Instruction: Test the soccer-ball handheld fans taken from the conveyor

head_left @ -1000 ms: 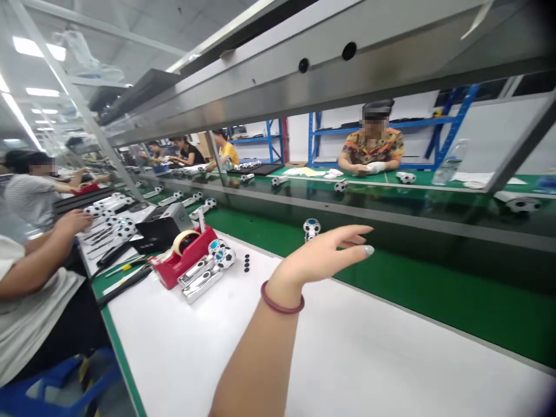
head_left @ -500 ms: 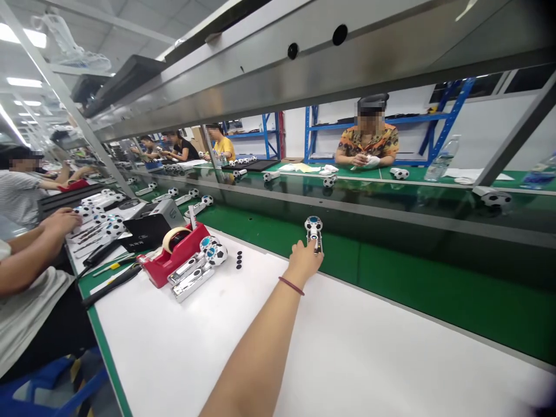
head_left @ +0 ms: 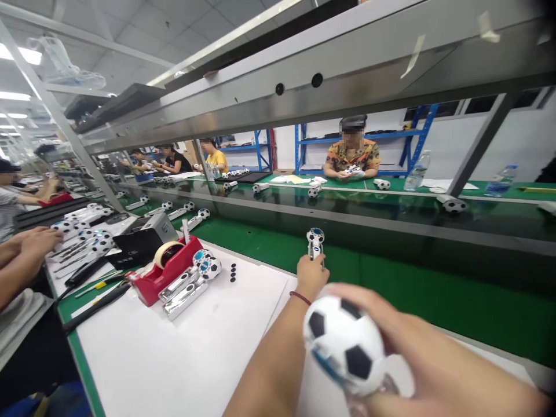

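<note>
My left hand (head_left: 311, 277) reaches across the white mat (head_left: 174, 353) to the edge of the green belt (head_left: 434, 289). It is closed around the lower end of a silver handle topped with a blue-and-white football head (head_left: 315, 239), which stands upright. Close to the camera at the lower right, my right hand (head_left: 430, 362) holds a black-and-white football-shaped piece (head_left: 344, 344), blurred by nearness. A red cord bracelet is on my left wrist.
A red tape dispenser (head_left: 161, 272), two more silver football-headed units (head_left: 190, 284) and several small black dots (head_left: 233, 272) lie at the mat's left. A co-worker's hands (head_left: 30, 246) work further left. Another person (head_left: 351, 155) sits across the belt, under a metal shelf.
My left hand went out to the belt and closed on the upright football-headed unit. My right hand has come into view at the lower right, holding a football piece. The camera tilted slightly down.
</note>
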### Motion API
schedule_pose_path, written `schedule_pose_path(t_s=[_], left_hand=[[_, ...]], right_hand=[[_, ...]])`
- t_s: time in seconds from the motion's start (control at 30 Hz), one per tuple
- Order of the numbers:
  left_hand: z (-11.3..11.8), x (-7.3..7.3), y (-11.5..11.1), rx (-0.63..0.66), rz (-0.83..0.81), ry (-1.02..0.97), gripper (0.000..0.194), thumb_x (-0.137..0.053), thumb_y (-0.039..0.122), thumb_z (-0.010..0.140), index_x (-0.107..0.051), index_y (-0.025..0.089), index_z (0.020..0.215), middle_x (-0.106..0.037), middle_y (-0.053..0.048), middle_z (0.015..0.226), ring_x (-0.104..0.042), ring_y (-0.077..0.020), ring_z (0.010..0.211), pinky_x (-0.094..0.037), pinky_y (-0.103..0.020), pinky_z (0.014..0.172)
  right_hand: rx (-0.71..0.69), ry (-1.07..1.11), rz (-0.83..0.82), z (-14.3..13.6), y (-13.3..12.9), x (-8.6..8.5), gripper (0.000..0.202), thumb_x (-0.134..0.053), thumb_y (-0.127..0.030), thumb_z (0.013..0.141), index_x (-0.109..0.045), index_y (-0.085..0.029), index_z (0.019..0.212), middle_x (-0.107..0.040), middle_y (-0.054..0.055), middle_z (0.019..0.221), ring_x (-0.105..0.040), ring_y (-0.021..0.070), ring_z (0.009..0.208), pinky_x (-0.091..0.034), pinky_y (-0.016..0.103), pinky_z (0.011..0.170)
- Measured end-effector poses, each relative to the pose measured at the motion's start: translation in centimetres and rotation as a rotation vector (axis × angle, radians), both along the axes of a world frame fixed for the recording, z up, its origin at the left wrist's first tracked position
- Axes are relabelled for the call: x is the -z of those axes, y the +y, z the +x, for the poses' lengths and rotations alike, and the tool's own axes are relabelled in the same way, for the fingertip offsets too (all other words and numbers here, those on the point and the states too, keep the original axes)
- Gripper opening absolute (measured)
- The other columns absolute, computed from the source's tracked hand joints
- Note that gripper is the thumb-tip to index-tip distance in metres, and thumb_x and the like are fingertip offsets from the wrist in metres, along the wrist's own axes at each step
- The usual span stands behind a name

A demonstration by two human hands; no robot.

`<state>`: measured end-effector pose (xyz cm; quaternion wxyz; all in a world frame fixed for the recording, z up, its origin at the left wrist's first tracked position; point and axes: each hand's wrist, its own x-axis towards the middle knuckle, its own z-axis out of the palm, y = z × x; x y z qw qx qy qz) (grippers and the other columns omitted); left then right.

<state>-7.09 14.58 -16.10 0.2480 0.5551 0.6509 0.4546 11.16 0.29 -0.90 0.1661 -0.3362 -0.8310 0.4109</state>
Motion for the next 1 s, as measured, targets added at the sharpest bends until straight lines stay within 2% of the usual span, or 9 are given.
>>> schedule_pose_path(t_s=[0.1, 0.23, 0.33, 0.43, 0.6, 0.7, 0.77, 0.9, 1.0], left_hand=[[-0.2, -0.1, 0.6, -0.066, 0.041, -0.34, 0.025, -0.06, 0.016, 0.07, -0.067, 0.017, 0.094, -0.059, -0.008, 0.096, -0.057, -0.0228, 0.094, -0.043, -0.034, 0.089], [0.1, -1.4, 0.7, -0.081, 0.135, -0.803, 0.015, -0.051, 0.013, 0.075, -0.06, 0.015, 0.087, -0.062, -0.008, 0.088, -0.061, -0.0168, 0.086, -0.051, -0.033, 0.081], [0.8, -3.4, 0.1, -0.079, 0.238, -1.041, 0.006, -0.053, 0.014, 0.074, -0.057, 0.015, 0.078, -0.062, -0.008, 0.091, -0.062, -0.0154, 0.085, -0.051, -0.032, 0.081], [1.5, -5.3, -0.7, -0.055, 0.325, -1.168, 0.005, -0.057, 0.015, 0.073, -0.059, 0.014, 0.077, -0.062, -0.008, 0.092, -0.062, -0.0157, 0.085, -0.051, -0.031, 0.081], [2.7, -7.4, -2.2, 0.014, 0.341, -1.239, 0.011, -0.064, 0.013, 0.067, -0.062, 0.013, 0.079, -0.064, -0.007, 0.086, -0.063, -0.0166, 0.082, -0.049, -0.031, 0.083], [4.2, -8.4, -3.3, 0.158, 0.325, -1.197, 0.016, -0.067, 0.014, 0.065, -0.065, 0.013, 0.081, -0.065, -0.007, 0.085, -0.063, -0.0177, 0.083, -0.048, -0.032, 0.084], [5.6, -8.7, -4.0, 0.269, 0.323, -1.109, 0.013, -0.067, 0.017, 0.067, -0.067, 0.013, 0.079, -0.062, -0.009, 0.1, -0.061, -0.0196, 0.091, -0.049, -0.032, 0.085], [8.7, -8.6, -5.5, 0.505, 0.339, -0.82, 0.009, -0.066, 0.021, 0.071, -0.069, 0.016, 0.078, -0.045, -0.008, 0.128, -0.051, -0.0265, 0.112, -0.047, -0.035, 0.09], [9.8, -8.6, -6.4, 0.647, 0.32, -0.725, 0.035, -0.066, 0.019, 0.073, -0.061, 0.026, 0.107, -0.042, -0.005, 0.132, -0.045, -0.0247, 0.12, -0.043, -0.034, 0.095]], right_hand=[[-0.163, -0.216, -0.086, -2.4, -1.0, -0.3, 0.068, -0.067, -0.026, 0.062, -0.045, -0.036, 0.126, -0.066, 0.002, 0.089, -0.062, 0.0196, 0.069, -0.044, 0.023, 0.053], [-0.323, -0.391, -0.101, -4.4, -0.1, 2.3, 0.046, -0.06, -0.025, 0.063, -0.058, -0.03, 0.109, -0.067, 0.001, 0.079, -0.059, 0.0189, 0.065, -0.038, 0.024, 0.05], [-0.241, -0.357, -0.046, -5.1, 0.8, 4.6, 0.031, -0.055, -0.026, 0.067, -0.064, -0.027, 0.097, -0.066, 0.001, 0.088, -0.059, 0.019, 0.071, -0.038, 0.025, 0.053], [-0.158, -0.299, -0.024, -5.2, 1.3, 5.2, 0.027, -0.057, -0.036, 0.069, -0.064, -0.026, 0.093, -0.066, 0.002, 0.093, -0.059, 0.0208, 0.074, -0.04, 0.028, 0.056], [0.147, 0.127, 0.072, -3.2, 3.9, 3.4, 0.031, -0.049, -0.031, 0.08, -0.057, -0.031, 0.11, -0.06, 0.002, 0.11, -0.057, 0.0196, 0.095, -0.045, 0.034, 0.082], [0.417, 0.326, 0.086, -1.1, 6.2, 2.4, 0.053, -0.048, -0.035, 0.083, -0.034, -0.037, 0.133, -0.037, 0.002, 0.139, -0.05, 0.0205, 0.114, -0.043, 0.037, 0.091], [0.481, 0.424, 0.022, 0.4, 7.4, 1.9, 0.064, -0.048, -0.038, 0.084, -0.018, -0.038, 0.14, -0.025, 0.004, 0.146, -0.051, 0.0203, 0.114, -0.043, 0.038, 0.093], [0.627, 0.677, 0.063, 2.5, 8.7, 1.3, 0.07, -0.05, -0.031, 0.083, -0.012, -0.033, 0.142, -0.039, 0.007, 0.139, -0.058, 0.0194, 0.104, -0.048, 0.037, 0.088], [0.787, 0.761, 0.25, 3.2, 9.1, 1.2, 0.067, -0.051, -0.027, 0.082, -0.019, -0.033, 0.141, -0.046, 0.004, 0.134, -0.054, 0.0203, 0.11, -0.046, 0.036, 0.092]])
